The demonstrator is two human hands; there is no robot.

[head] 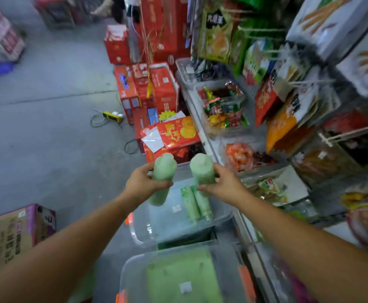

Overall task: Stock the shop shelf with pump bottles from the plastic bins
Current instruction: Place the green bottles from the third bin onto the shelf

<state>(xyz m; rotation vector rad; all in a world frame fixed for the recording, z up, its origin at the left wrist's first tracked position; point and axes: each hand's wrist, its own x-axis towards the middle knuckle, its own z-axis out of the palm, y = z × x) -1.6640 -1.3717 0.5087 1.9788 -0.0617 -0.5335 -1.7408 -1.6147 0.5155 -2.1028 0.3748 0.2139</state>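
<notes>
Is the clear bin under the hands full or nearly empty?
Nearly empty: about two pale green bottles lie in the clear plastic bin.

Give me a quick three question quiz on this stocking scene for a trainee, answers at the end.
1. True or false: the left hand and the right hand each hold a green bottle.
2. How many bottles lie in the clear bin below the hands? A none, B two, C six.
3. Fill in: the shelf with snack packets stands on the person's ____ side.
Key: 1 true; 2 B; 3 right.
</notes>
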